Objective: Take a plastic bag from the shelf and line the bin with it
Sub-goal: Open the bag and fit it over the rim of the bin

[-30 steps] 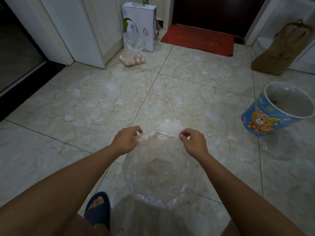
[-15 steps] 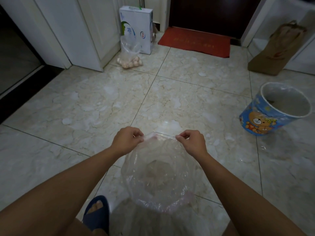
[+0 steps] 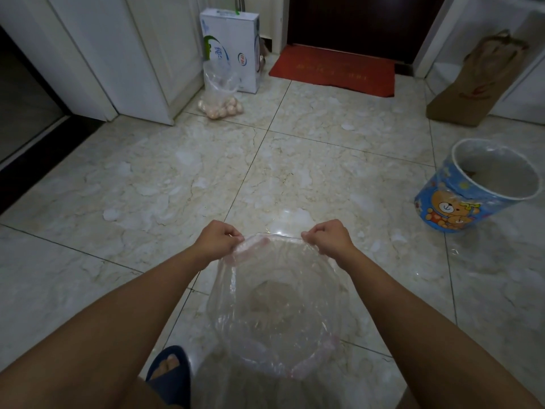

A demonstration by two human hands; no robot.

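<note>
I am pinching the clear plastic bag rim with my left hand and right hand, stretching its mouth wide to fit the cartoon bin far right.

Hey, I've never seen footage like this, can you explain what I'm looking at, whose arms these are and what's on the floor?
There is no machine. One camera worn on a person's head looks down at their bare arms. The left hand and right hand each pinch the rim of a clear plastic bag, holding its mouth open above the tiled floor. To the right stands the bin, blue with cartoon bears. Farther off are a white box, a bag of eggs, a red mat and a brown paper bag. A blue slipper shows below.
</note>
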